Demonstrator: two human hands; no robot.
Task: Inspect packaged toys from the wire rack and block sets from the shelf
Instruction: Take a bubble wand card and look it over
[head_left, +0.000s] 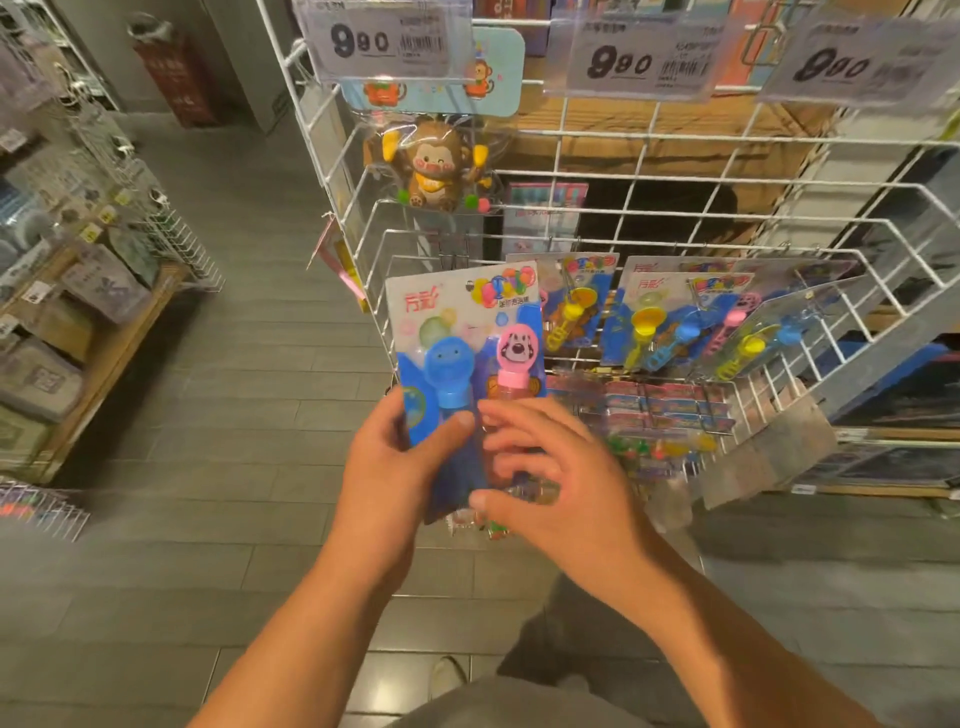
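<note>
I hold a carded bubble-toy pack (462, 322) upright in front of the white wire rack (597, 171). It carries a blue bottle and a pink bottle under clear plastic. My left hand (395, 467) grips its lower left edge, thumb across the front. My right hand (561, 478) lies over the lower right of the pack with fingers spread and thumb under its bottom edge. More bubble-toy packs (675, 317) hang on the rack behind. A packaged monkey toy (436, 161) hangs above.
Price tags (374, 41) reading 9.90 hang along the rack's top. A wooden shelf (104, 343) with packaged goods and wire baskets stands at the left. Grey tiled floor (249, 364) lies between. Small toy packs (654, 405) fill the rack's lower row.
</note>
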